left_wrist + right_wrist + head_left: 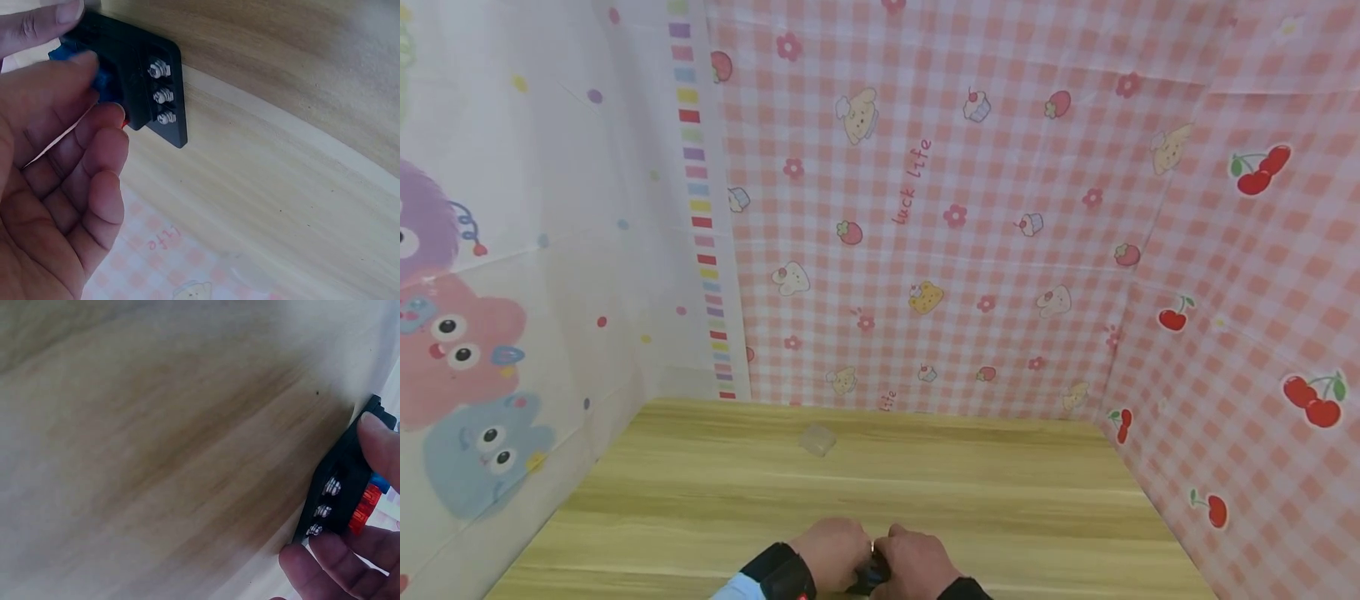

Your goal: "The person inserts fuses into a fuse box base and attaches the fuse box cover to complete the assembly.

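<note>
A black fuse block point(134, 81) with metal screw terminals along its edge is held between both hands, low in the head view. Blue blade fuses point(107, 84) and a red blade fuse point(364, 509) sit in it. My right hand point(913, 560) grips the block, with the thumb on one side and fingertips at the end by the screws. The left hand point(835, 550) has its thumb and index finger at a blue fuse, pinching it; its other fingers curl loosely below. The left fingers partly hide the fuses in the left wrist view.
A small clear plastic piece point(817, 440) lies toward the back of the wood-grain table point(970, 467). Patterned cloth walls point(925, 250) rise at the back and both sides.
</note>
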A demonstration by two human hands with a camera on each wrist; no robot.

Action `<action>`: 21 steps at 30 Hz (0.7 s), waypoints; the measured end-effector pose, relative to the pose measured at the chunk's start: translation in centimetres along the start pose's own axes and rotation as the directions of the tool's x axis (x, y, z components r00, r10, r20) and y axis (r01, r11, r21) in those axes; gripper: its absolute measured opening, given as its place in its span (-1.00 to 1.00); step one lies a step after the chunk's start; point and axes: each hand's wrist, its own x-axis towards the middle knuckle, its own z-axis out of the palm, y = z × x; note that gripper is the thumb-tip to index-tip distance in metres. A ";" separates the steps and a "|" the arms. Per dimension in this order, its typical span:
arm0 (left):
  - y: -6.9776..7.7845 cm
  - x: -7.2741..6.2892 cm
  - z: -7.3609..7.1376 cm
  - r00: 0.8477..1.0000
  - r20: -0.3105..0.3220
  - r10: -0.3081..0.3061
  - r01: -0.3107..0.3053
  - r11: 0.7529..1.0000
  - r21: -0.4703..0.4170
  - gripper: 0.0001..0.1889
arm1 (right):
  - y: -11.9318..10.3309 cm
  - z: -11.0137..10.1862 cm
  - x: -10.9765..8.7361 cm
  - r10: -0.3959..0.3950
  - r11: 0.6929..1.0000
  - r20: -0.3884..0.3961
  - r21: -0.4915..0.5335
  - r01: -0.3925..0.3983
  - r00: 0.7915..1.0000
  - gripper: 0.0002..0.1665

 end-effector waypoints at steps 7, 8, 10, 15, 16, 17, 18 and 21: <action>-0.8 -0.4 -0.5 0.999 -0.027 -0.046 0.043 0.994 -0.101 -0.64 | 0.1 -0.4 -0.3 0.019 0.999 0.016 0.048 -0.020 1.000 -0.61; -1.0 -0.4 -0.6 0.998 -0.022 -0.057 0.054 0.991 -0.119 -0.63 | 0.2 -0.5 -0.3 0.025 0.998 0.017 0.052 -0.026 1.000 -0.58; -1.5 -0.5 -0.8 0.997 -0.016 -0.074 0.071 0.989 -0.131 -0.62 | 0.4 -0.6 -0.3 0.039 0.997 0.023 0.060 -0.041 0.999 -0.53; -3.0 -0.6 -0.9 0.992 -0.018 -0.126 0.122 0.981 -0.149 -0.64 | 0.8 -0.9 -0.3 0.066 0.997 0.033 0.043 -0.067 0.997 -0.33; -3.3 -0.6 -0.9 0.991 -0.021 -0.135 0.130 0.980 -0.152 -0.64 | 1.0 -0.9 -0.4 0.070 0.997 0.033 0.031 -0.071 0.997 -0.28; -3.6 -0.6 -0.9 0.989 -0.020 -0.143 0.139 0.978 -0.157 -0.65 | 1.1 -1.0 -0.4 0.079 0.997 0.035 0.024 -0.080 0.996 -0.24; -3.9 -0.7 -0.9 0.988 -0.018 -0.151 0.147 0.976 -0.158 -0.65 | 1.2 -1.1 -0.5 0.088 0.996 0.037 0.020 -0.089 0.995 -0.20; -4.8 -0.8 -0.9 0.984 -0.024 -0.174 0.168 0.972 -0.162 -0.67 | 1.5 -1.4 -0.5 0.114 0.993 0.037 0.001 -0.114 0.993 -0.13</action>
